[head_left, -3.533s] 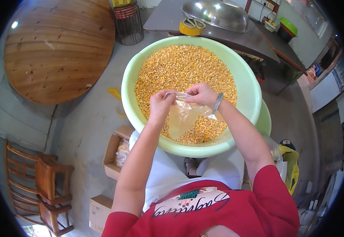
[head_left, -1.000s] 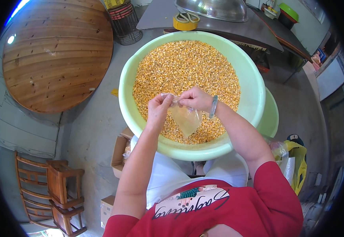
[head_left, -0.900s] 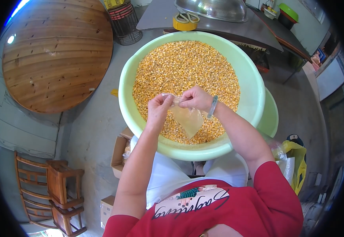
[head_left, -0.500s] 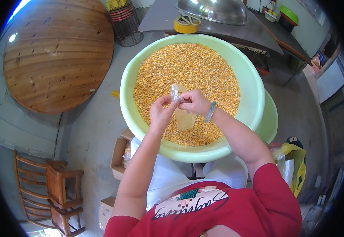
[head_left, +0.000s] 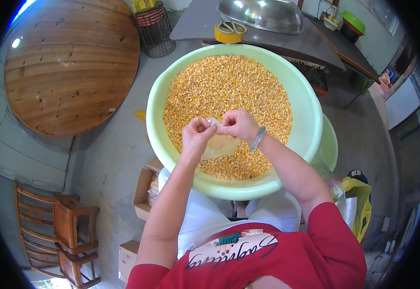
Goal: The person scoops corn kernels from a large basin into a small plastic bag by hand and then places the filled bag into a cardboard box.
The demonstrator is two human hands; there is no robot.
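1. My left hand (head_left: pixel 196 136) and right hand (head_left: pixel 237 125) both pinch the top of a small clear plastic bag (head_left: pixel 218 145).
2. The bag hangs between them, over the corn kernels (head_left: pixel 226 91) in the green basin (head_left: pixel 302 103).

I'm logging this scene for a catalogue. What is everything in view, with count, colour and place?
basin: one, pale green, centre, on the person's lap
corn kernels: many, yellow, filling the basin
plastic bag: one, clear, over the kernels
round tabletop: one, wooden, upper left
tape roll: one, yellow, top
metal bowl: one, silver, top
wooden chair: one, brown, lower left
cardboard boxes: two, brown, floor
left hand: pinching the bag
right hand: pinching the bag, wrist bangle
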